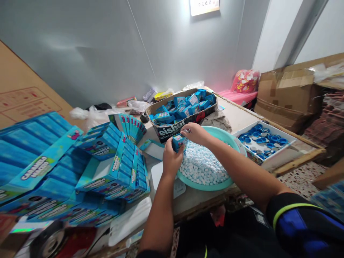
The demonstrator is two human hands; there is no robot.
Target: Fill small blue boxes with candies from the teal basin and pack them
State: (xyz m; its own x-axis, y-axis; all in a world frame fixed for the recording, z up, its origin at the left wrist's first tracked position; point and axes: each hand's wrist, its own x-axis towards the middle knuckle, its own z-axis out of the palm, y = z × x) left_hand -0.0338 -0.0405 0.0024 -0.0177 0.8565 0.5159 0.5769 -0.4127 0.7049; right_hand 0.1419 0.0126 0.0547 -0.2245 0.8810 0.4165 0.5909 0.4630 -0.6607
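Both forearms stretch far over the desk (236, 118). The left hand (171, 157) cups a small blue box (178, 141) above the teal basin (215, 184) of white pellets (201, 166); the right hand (195, 133) pinches its top flap. Fingertips hide the opening. Glossy cardboard, round plastic bowl.

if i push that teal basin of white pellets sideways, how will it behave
Probably heavy for its size: the teal basin is heaped with white pellets. It likely slides rather than tips, being wide and shallow. Loose pellets could roll out over the low rim.
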